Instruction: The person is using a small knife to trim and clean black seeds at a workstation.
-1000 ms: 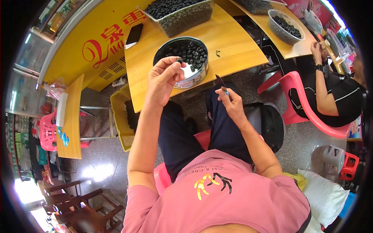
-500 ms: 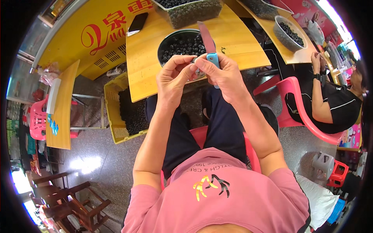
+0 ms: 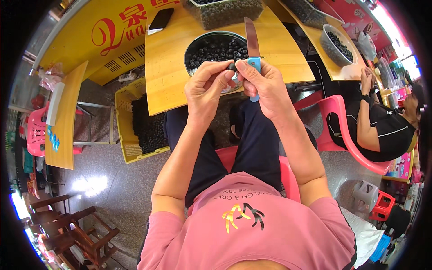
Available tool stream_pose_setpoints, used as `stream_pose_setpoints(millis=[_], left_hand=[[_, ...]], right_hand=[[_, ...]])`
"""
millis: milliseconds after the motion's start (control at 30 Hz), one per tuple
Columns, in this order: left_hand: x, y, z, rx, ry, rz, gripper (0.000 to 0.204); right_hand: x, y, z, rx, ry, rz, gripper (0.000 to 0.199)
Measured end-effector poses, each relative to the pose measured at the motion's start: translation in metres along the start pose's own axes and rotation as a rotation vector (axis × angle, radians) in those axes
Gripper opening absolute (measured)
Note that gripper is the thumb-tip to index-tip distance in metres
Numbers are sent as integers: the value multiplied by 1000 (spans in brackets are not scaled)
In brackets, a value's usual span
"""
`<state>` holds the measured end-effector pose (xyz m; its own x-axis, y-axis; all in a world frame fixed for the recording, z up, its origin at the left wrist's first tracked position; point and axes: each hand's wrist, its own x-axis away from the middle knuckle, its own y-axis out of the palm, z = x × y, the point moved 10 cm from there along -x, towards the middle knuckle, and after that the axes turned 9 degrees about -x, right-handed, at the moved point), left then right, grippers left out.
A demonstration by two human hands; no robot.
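Observation:
Above the near edge of the wooden table (image 3: pixel 283 58), my left hand (image 3: pixel 204 87) is closed in a pinch on a small dark round piece (image 3: pixel 232 66), too small to name more exactly. My right hand (image 3: pixel 266 85) is wrapped round the blue handle of a knife (image 3: pixel 253 38), whose blade points up and away from me. The right thumb is at the dark piece, close to the left fingertips. Just beyond my hands stands a round metal bowl (image 3: pixel 220 32) holding many similar dark pieces, some showing pale rings.
A clear tub (image 3: pixel 225 15) of dark pieces and a black phone (image 3: pixel 162 18) lie farther back. A yellow crate (image 3: pixel 123 128) of dark pieces stands on the floor at left. To the right are a bowl (image 3: pixel 330 49), a pink chair (image 3: pixel 344 121) and a seated person (image 3: pixel 382 126).
The knife has turned more upright and shifted slightly right with my right hand. The dark piece shows more clearly between my fingers. The whole view has shifted slightly.

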<state>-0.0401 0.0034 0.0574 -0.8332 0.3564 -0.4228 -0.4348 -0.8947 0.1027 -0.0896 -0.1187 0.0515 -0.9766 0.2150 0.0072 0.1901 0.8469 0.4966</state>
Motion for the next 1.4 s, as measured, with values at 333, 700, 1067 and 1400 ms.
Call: stream_pose_setpoints(millis=[333, 700, 1067, 1400], left_hand=[[-4, -2, -20, 300, -138, 56, 17], [-5, 4, -25, 392, -146, 49, 14], [0, 15, 10, 532, -88, -119, 12], [4, -3, -16, 353, -130, 49, 18]], right_hand=[[7, 19, -41, 759, -531, -23, 23], [22, 35, -52, 1192, -804, -26, 17], [7, -10, -36, 1232, -704, 155, 13], [-3, 15, -13, 175, -192, -54, 18]])
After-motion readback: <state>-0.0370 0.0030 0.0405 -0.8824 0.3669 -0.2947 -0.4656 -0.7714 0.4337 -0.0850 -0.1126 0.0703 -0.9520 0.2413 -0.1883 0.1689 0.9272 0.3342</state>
